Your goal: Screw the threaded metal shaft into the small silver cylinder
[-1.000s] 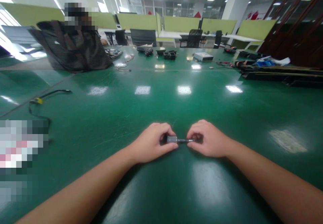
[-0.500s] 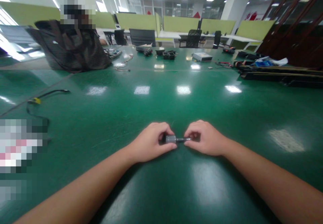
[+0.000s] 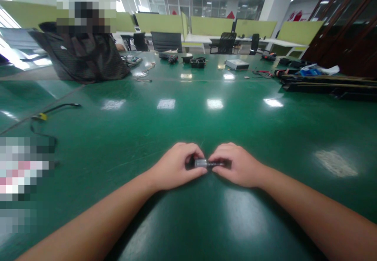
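A small grey cylinder (image 3: 201, 163) with a thin dark shaft (image 3: 216, 164) lies level between your hands, at the near middle of the scene, just over or on the green table (image 3: 182, 125); you cannot tell which from here. Your left hand (image 3: 176, 167) grips the cylinder between thumb and curled fingers, likely to steady it. Your right hand (image 3: 235, 166) curls around the shaft, thumb on the near side; whether its fingers press the shaft is unclear. Lined up end to end, the hands seem placed to keep the piece straight. To your left lies a dark cable (image 3: 66, 105); far left stands a dark bag (image 3: 94, 62); far right, long black panels (image 3: 312, 86) lie together.
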The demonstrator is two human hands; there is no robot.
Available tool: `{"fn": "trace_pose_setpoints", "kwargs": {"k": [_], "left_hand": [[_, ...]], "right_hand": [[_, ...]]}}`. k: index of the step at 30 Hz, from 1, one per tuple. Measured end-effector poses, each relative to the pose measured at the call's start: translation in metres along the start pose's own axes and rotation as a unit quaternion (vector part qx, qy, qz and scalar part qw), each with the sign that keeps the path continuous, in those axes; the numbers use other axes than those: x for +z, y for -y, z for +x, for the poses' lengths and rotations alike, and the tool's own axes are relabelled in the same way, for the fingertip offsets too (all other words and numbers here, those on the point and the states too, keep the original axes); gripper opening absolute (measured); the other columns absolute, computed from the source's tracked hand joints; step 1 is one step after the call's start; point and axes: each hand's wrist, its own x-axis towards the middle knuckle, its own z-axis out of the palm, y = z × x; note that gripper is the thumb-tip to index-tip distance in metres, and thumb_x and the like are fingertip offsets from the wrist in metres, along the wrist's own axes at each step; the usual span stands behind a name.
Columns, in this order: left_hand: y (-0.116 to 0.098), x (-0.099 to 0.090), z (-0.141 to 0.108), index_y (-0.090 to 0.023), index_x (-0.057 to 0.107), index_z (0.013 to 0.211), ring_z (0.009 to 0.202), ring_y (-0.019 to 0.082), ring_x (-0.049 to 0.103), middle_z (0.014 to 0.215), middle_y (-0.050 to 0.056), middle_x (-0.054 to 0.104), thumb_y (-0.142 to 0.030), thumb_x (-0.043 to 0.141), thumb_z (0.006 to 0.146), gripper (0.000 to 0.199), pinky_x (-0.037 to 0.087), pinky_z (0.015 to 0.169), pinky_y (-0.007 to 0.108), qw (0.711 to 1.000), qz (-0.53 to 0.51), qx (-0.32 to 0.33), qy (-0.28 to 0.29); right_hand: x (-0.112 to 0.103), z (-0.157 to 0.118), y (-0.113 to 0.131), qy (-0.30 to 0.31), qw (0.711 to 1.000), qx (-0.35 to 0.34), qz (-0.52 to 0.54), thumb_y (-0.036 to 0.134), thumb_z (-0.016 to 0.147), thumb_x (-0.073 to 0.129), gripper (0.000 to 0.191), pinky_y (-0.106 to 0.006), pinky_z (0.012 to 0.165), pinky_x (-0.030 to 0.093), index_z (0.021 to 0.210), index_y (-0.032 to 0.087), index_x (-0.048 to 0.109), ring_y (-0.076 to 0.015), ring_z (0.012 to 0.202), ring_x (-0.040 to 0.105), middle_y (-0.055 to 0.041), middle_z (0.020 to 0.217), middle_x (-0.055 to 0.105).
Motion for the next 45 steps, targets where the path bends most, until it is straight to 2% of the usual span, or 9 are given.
{"fn": "trace_pose_setpoints", "kwargs": {"k": [9, 22, 32, 40, 45], "left_hand": [[0.001, 0.001, 0.001, -0.018, 0.066, 0.087, 0.071, 0.015, 0.056, 0.079, -0.002, 0.062, -0.036, 0.078, 0.080, 0.023, 0.038, 0.070, 0.028, 1.000, -0.006, 0.005, -0.004], [0.001, 0.000, 0.001, -0.018, 0.065, 0.087, 0.072, 0.015, 0.056, 0.080, -0.001, 0.063, -0.036, 0.076, 0.081, 0.022, 0.039, 0.073, 0.028, 1.000, -0.006, 0.019, -0.002], [0.003, -0.001, 0.000, -0.019, 0.066, 0.090, 0.072, 0.015, 0.056, 0.082, -0.001, 0.063, -0.040, 0.075, 0.083, 0.024, 0.040, 0.073, 0.029, 1.000, -0.005, 0.019, 0.006], [0.003, -0.001, -0.001, -0.019, 0.066, 0.090, 0.073, 0.015, 0.057, 0.082, -0.001, 0.063, -0.036, 0.077, 0.081, 0.022, 0.039, 0.073, 0.028, 1.000, -0.010, 0.021, 0.004], [0.003, -0.001, -0.001, -0.019, 0.066, 0.090, 0.072, 0.015, 0.056, 0.081, -0.001, 0.063, -0.038, 0.075, 0.083, 0.022, 0.039, 0.072, 0.028, 1.000, -0.007, 0.022, 0.007]], "right_hand": [[0.004, 0.000, 0.002, 0.000, 1.000, -0.006, -0.012, 0.024, 0.089, 0.070, 0.014, -0.036, 0.087, 0.041, 0.102, 0.021, 0.073, -0.0191, 0.093, 0.066, -0.0024, 0.098, 0.075], [0.000, -0.001, 0.003, -0.016, 1.000, -0.005, 0.006, 0.018, 0.083, 0.072, 0.013, -0.034, 0.082, 0.043, 0.095, 0.020, 0.074, -0.0180, 0.083, 0.066, -0.0019, 0.088, 0.074], [-0.004, -0.001, 0.004, -0.007, 1.000, -0.003, 0.003, 0.016, 0.079, 0.070, 0.011, -0.036, 0.084, 0.042, 0.090, 0.020, 0.072, -0.0184, 0.081, 0.066, -0.0016, 0.084, 0.074], [-0.002, -0.001, 0.004, -0.013, 1.000, 0.015, -0.015, 0.024, 0.081, 0.074, 0.007, -0.033, 0.079, 0.038, 0.085, 0.020, 0.070, -0.0148, 0.073, 0.062, 0.0014, 0.077, 0.070], [-0.009, -0.003, -0.001, 0.000, 1.000, 0.014, -0.020, 0.018, 0.075, 0.073, 0.007, -0.032, 0.079, 0.039, 0.079, 0.018, 0.068, -0.0129, 0.066, 0.057, 0.0030, 0.069, 0.064]]}}
